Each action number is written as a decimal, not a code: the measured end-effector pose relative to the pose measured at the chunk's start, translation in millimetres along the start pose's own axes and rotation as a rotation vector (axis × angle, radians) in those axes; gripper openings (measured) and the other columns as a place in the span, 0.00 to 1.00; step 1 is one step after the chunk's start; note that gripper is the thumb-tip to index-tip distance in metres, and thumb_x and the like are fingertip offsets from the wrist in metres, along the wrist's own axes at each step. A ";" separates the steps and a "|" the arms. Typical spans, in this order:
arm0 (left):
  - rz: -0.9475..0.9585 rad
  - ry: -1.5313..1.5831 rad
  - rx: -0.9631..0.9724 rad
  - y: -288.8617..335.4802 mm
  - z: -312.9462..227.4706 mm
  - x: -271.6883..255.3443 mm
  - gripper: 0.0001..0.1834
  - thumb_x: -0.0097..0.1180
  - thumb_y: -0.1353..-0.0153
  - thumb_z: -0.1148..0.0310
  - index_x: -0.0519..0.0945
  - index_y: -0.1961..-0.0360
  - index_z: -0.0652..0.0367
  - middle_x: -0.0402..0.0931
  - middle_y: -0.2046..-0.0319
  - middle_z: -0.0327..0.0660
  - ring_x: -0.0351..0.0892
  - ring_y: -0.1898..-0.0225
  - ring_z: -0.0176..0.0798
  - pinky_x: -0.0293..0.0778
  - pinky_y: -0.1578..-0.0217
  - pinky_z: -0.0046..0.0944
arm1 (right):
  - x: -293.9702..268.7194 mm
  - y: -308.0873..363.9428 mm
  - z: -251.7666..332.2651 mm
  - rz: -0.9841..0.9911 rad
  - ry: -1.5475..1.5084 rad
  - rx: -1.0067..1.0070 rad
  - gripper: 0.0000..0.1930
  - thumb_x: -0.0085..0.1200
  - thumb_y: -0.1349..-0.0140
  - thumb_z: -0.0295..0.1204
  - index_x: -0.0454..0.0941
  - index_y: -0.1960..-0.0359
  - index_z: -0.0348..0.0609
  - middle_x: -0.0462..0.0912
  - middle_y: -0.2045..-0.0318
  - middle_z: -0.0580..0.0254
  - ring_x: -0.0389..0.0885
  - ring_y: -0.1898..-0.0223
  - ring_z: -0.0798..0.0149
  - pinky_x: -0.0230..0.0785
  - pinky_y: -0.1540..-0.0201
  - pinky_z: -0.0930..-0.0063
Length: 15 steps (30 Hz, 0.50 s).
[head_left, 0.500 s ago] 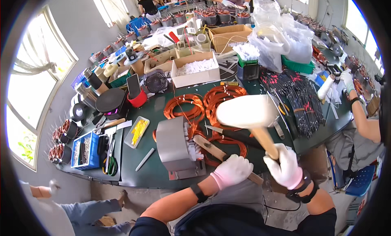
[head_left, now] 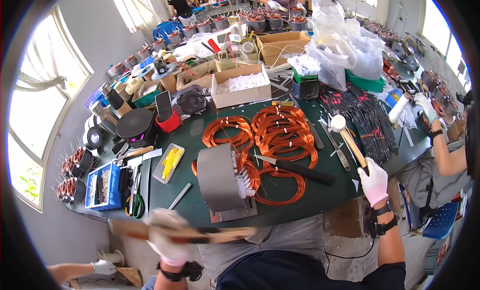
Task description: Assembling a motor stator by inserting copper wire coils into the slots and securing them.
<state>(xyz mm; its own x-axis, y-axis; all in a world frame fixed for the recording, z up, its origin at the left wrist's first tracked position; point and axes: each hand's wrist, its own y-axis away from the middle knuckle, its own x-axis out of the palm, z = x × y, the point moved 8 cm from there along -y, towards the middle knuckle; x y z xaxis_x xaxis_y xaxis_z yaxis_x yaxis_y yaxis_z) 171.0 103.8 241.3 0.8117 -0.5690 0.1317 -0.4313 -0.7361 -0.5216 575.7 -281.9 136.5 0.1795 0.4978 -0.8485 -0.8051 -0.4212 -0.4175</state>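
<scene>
The gloved fingers of the right hand (head_left: 374, 181) were closed around the wooden handle of a white-headed mallet (head_left: 348, 141), raised to the right of the grey stator core (head_left: 220, 177). The left hand (head_left: 167, 236), blurred, gripped a long wooden stick (head_left: 200, 233) just below the core, off the green surface (head_left: 200, 135). Behind the core lay copper wire coils (head_left: 280, 135), then an open cardboard box (head_left: 240, 87) of white strips.
</scene>
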 end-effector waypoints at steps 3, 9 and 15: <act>-0.305 -0.404 -0.003 -10.6 33.0 -111.5 0.21 0.44 0.20 0.53 0.75 0.66 0.57 0.70 0.69 0.37 0.67 0.70 0.30 0.65 0.69 0.33 | -4.0 -6.9 54.5 -0.077 0.161 -0.227 0.28 0.71 0.47 0.30 0.78 0.43 0.41 0.81 0.50 0.49 0.79 0.49 0.45 0.73 0.46 0.50; -0.592 -0.107 -0.405 15.6 144.7 -155.1 0.22 0.50 0.21 0.55 0.83 0.56 0.65 0.82 0.65 0.43 0.81 0.71 0.33 0.72 0.72 0.31 | 67.6 4.3 153.8 0.260 -0.056 -0.396 0.22 0.65 0.44 0.30 0.78 0.47 0.43 0.80 0.56 0.53 0.79 0.51 0.46 0.75 0.48 0.53; -0.099 -0.543 -0.535 19.3 153.2 -105.4 0.15 0.52 0.25 0.68 0.83 0.66 0.66 0.77 0.79 0.35 0.74 0.80 0.25 0.66 0.79 0.28 | 50.2 -3.3 134.2 0.089 -0.214 -0.369 0.20 0.60 0.50 0.22 0.78 0.52 0.42 0.79 0.60 0.50 0.78 0.54 0.42 0.75 0.49 0.51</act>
<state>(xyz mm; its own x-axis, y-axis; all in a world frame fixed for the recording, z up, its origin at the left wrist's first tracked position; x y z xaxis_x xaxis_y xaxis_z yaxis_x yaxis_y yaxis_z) 137.5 205.7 88.1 0.8762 -0.3331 -0.3483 -0.3662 -0.9300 -0.0320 511.5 -153.8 138.9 -0.0345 0.5770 -0.8160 -0.5490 -0.6932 -0.4669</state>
